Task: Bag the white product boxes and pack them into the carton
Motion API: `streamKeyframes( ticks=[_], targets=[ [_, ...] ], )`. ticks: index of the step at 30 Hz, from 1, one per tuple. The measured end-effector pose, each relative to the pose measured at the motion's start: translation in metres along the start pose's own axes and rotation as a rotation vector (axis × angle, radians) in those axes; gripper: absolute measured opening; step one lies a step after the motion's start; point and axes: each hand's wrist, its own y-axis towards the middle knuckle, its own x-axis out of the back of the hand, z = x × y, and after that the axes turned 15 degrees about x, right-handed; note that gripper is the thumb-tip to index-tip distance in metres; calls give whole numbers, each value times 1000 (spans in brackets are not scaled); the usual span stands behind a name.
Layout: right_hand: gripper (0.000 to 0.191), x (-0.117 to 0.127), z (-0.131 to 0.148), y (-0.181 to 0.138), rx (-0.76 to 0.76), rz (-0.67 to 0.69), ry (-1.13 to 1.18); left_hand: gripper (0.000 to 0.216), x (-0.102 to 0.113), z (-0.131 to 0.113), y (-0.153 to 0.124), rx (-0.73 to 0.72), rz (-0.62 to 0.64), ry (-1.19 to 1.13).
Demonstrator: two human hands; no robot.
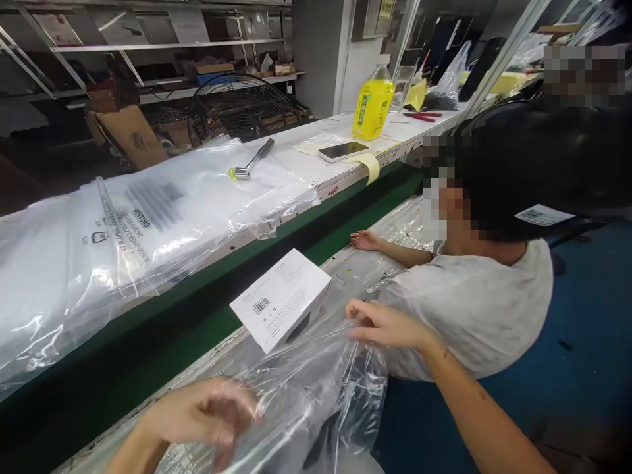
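A white box (281, 297) with a barcode label lies tilted on the near bench, partly inside a clear plastic bag (316, 388). My right hand (382, 324) pinches the bag's edge just right of the box. My left hand (205, 415) is at the lower left, blurred by motion, fingers curled against the bag's other side.
A green conveyor belt (207, 296) runs between the benches. On the far bench lie a stack of printed plastic bags (123, 224), a small hammer (249, 163), a phone (342, 151) and a yellow drink bottle (372, 102). Another person (474, 296) leans on the bench to the right.
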Motion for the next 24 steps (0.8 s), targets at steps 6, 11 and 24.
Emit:
streamKeyframes(
  ticks=[6, 11, 24],
  targets=[
    [22, 27, -10, 73, 169, -541, -144, 35, 1, 52, 45, -401, -807, -377],
    [47, 39, -25, 165, 108, -436, 310, 52, 4, 24, 97, -758, -1359, -932],
    [72, -112, 9, 204, -14, -590, 533, 53, 33, 48, 3, -620, -1765, -1062]
  ],
)
